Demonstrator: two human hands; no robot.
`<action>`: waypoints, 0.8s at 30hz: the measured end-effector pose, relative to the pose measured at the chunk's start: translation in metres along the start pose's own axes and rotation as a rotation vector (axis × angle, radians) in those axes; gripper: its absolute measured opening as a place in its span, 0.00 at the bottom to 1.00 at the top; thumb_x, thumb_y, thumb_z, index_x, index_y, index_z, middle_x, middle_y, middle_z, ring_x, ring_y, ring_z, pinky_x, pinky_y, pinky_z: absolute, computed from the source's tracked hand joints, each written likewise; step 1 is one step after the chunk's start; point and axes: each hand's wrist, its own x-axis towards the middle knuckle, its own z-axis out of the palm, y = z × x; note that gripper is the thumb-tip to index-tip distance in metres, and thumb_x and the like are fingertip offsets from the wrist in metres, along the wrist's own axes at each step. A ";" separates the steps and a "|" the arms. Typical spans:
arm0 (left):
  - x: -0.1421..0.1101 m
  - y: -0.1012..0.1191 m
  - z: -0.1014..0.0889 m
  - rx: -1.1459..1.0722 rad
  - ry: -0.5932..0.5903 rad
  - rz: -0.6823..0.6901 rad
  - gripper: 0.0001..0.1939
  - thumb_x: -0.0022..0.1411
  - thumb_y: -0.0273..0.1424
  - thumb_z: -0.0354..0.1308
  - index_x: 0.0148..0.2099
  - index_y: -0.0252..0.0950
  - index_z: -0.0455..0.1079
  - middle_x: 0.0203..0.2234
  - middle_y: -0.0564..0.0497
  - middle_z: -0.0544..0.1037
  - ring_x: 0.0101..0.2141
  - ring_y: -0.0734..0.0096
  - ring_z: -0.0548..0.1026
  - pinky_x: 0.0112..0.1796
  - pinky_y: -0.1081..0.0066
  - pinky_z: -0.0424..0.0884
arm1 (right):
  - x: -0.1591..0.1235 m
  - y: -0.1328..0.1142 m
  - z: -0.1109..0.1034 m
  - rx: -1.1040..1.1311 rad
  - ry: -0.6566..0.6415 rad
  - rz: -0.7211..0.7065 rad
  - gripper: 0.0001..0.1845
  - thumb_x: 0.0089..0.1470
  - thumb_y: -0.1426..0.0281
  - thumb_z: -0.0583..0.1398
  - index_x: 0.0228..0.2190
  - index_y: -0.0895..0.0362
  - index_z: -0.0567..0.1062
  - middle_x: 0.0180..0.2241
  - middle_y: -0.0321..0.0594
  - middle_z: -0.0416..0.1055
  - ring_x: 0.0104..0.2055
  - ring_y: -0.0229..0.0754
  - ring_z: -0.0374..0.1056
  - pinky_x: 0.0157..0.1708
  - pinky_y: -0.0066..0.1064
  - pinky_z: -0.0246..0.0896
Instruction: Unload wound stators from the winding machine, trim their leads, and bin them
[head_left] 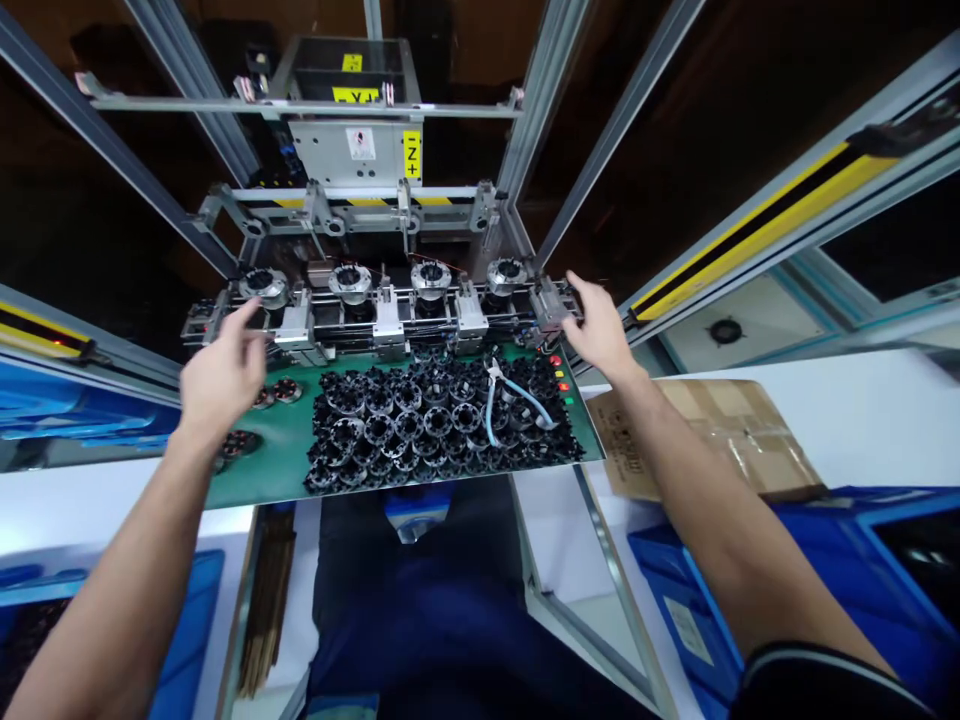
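My left hand (223, 378) is in front of the left end of a metal fixture row (388, 325), its index finger stretched out and nothing held. Just beyond its fingertips is the leftmost round metal holder (264, 286), with a black part in it. At the row's right end, my right hand (598, 325) has thumb and index finger apart beside a metal end block (550, 303). Whether its fingertips touch the block I cannot tell. Between the hands stand more round holders (431, 280), each with a black insert. Many black ring-shaped parts (409, 425) cover the green work surface (281, 455).
Blue-handled pliers (491, 405) lie on the black rings. A few small round parts with copper-coloured spots (286, 390) sit at left. Behind the fixtures stands a grey machine head (360, 150) within aluminium posts. A cardboard box (739, 435) and blue crates (675, 590) are at right.
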 end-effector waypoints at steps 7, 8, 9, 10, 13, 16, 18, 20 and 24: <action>-0.171 -0.191 0.040 -0.061 -0.154 -0.273 0.31 0.67 0.37 0.64 0.70 0.34 0.78 0.57 0.41 0.79 0.57 0.48 0.81 0.65 0.50 0.81 | -0.222 0.038 0.042 0.124 -0.093 0.329 0.39 0.70 0.48 0.54 0.69 0.51 0.84 0.57 0.62 0.88 0.59 0.68 0.86 0.65 0.64 0.84; -0.182 -0.196 0.046 -0.058 -0.178 -0.272 0.32 0.67 0.37 0.65 0.70 0.34 0.78 0.59 0.39 0.77 0.59 0.47 0.80 0.68 0.50 0.80 | -0.232 0.036 0.048 0.131 -0.090 0.339 0.39 0.70 0.47 0.53 0.69 0.50 0.84 0.57 0.62 0.88 0.60 0.68 0.86 0.65 0.65 0.84; -0.188 -0.197 0.051 -0.044 -0.185 -0.275 0.31 0.67 0.37 0.65 0.70 0.34 0.78 0.63 0.37 0.75 0.61 0.47 0.79 0.71 0.50 0.78 | -0.237 0.034 0.053 0.136 -0.086 0.345 0.39 0.71 0.46 0.51 0.69 0.50 0.84 0.58 0.62 0.88 0.62 0.69 0.85 0.66 0.65 0.84; -0.192 -0.196 0.054 -0.021 -0.188 -0.284 0.30 0.69 0.38 0.65 0.70 0.34 0.79 0.67 0.34 0.72 0.63 0.45 0.78 0.73 0.49 0.75 | -0.239 0.031 0.056 0.137 -0.082 0.349 0.40 0.72 0.46 0.50 0.69 0.50 0.84 0.60 0.62 0.87 0.63 0.69 0.85 0.67 0.65 0.83; -0.191 -0.194 0.057 0.064 -0.202 -0.284 0.30 0.77 0.46 0.61 0.70 0.32 0.80 0.74 0.29 0.66 0.69 0.38 0.72 0.74 0.41 0.71 | -0.237 0.023 0.057 0.121 -0.090 0.347 0.40 0.74 0.48 0.50 0.70 0.53 0.84 0.60 0.62 0.87 0.63 0.66 0.84 0.70 0.63 0.81; -0.184 -0.200 0.062 0.069 -0.193 -0.164 0.31 0.81 0.53 0.54 0.61 0.32 0.84 0.71 0.28 0.71 0.69 0.35 0.71 0.74 0.34 0.68 | -0.235 0.021 0.054 0.082 -0.116 0.346 0.38 0.76 0.54 0.50 0.71 0.54 0.84 0.59 0.58 0.87 0.62 0.59 0.84 0.70 0.54 0.81; -0.178 -0.204 0.067 0.031 -0.103 -0.114 0.24 0.76 0.52 0.59 0.51 0.37 0.83 0.63 0.35 0.77 0.66 0.40 0.73 0.75 0.35 0.66 | -0.236 0.022 0.053 0.046 -0.134 0.367 0.36 0.77 0.57 0.51 0.72 0.53 0.84 0.60 0.55 0.87 0.60 0.55 0.84 0.66 0.48 0.82; -0.175 -0.201 0.069 -0.019 0.008 -0.134 0.19 0.70 0.51 0.63 0.44 0.40 0.78 0.55 0.41 0.81 0.64 0.43 0.75 0.74 0.37 0.67 | -0.236 0.023 0.053 0.018 -0.151 0.393 0.35 0.77 0.58 0.51 0.74 0.51 0.83 0.62 0.53 0.86 0.59 0.53 0.84 0.63 0.44 0.83; -0.183 -0.168 0.055 -0.137 0.164 -0.313 0.24 0.65 0.59 0.63 0.39 0.43 0.68 0.39 0.47 0.79 0.54 0.42 0.81 0.62 0.43 0.81 | -0.238 0.018 0.052 -0.002 -0.156 0.432 0.37 0.80 0.59 0.49 0.80 0.50 0.76 0.64 0.52 0.85 0.61 0.53 0.83 0.64 0.43 0.82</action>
